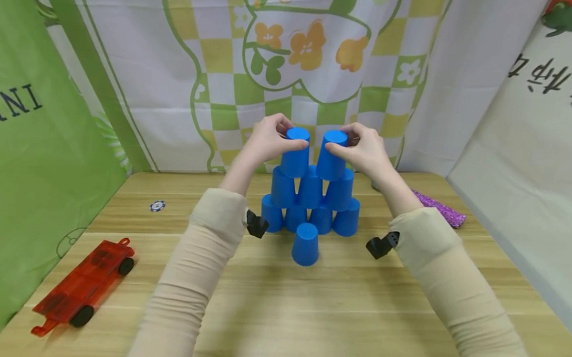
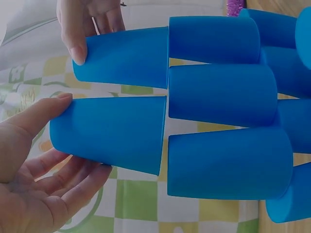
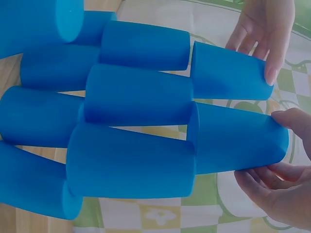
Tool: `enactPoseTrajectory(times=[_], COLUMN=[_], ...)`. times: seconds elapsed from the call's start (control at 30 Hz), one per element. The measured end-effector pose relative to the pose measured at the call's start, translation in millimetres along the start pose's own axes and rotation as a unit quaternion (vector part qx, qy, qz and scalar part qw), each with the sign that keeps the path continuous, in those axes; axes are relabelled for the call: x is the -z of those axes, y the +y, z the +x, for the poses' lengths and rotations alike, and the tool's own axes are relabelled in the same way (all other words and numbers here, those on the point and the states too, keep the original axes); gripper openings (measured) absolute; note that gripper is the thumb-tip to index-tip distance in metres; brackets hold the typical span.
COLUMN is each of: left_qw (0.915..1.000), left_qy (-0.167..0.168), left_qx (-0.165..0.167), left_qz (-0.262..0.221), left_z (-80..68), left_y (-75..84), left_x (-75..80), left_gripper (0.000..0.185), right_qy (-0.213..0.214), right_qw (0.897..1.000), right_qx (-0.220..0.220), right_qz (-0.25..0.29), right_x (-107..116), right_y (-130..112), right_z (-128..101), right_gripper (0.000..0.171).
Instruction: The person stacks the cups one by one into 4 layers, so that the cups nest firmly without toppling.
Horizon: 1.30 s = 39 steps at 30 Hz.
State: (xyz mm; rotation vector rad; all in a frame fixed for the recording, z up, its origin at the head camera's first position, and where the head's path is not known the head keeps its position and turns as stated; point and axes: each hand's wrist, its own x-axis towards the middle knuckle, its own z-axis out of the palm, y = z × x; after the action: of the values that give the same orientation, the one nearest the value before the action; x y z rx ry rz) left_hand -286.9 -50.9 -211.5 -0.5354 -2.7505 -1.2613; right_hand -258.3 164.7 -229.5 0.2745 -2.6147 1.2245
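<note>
Both hands are up at the top of a pyramid of upside-down blue cups. My left hand (image 1: 270, 139) pinches the upper end of the left top cup (image 1: 294, 158) between thumb and fingers. Beside it, my right hand (image 1: 369, 151) grips the right top cup (image 1: 331, 160) the same way. In the left wrist view a thin gap shows between the left cup's rim (image 2: 162, 136) and the row below. Three cups form the middle row (image 1: 310, 190), standing on a bottom row (image 1: 272, 215) of several more. A single upside-down cup (image 1: 305, 246) stands in front.
A red translucent toy car base (image 1: 86, 282) with black wheels lies at the left of the wooden table (image 1: 304, 326). Farther back is a poker chip (image 1: 157, 206). A glittery purple object (image 1: 440, 208) lies behind the right forearm. Printed cloth (image 1: 175, 90) hangs behind the pyramid.
</note>
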Motion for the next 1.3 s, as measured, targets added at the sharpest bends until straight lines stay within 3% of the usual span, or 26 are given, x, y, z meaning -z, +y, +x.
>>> enactPoseTrajectory(times=[0.63, 1.0, 1.3], left_qw=[0.9995, 0.9996, 0.9993], left_qy=[0.013, 0.009, 0.009], left_qx=[0.023, -0.008, 0.002], left_qz=[-0.018, -0.025, -0.037], left_z=[0.7, 1.8, 0.5], left_y=[-2.8, -9.9, -11.4], left_x=[-6.7, -9.6, -10.3], left_gripper=[0.051, 0.052, 0.054], right_qy=[0.0, -0.013, -0.019], right_qw=[1.0, 1.0, 1.0], right_qx=[-0.002, 0.007, 0.005], right_qz=[0.011, -0.006, -0.005], right_x=[-4, -2, -2], right_y=[2, 1, 3], right_z=[4, 5, 7], right_gripper=[0.055, 0.055, 0.057])
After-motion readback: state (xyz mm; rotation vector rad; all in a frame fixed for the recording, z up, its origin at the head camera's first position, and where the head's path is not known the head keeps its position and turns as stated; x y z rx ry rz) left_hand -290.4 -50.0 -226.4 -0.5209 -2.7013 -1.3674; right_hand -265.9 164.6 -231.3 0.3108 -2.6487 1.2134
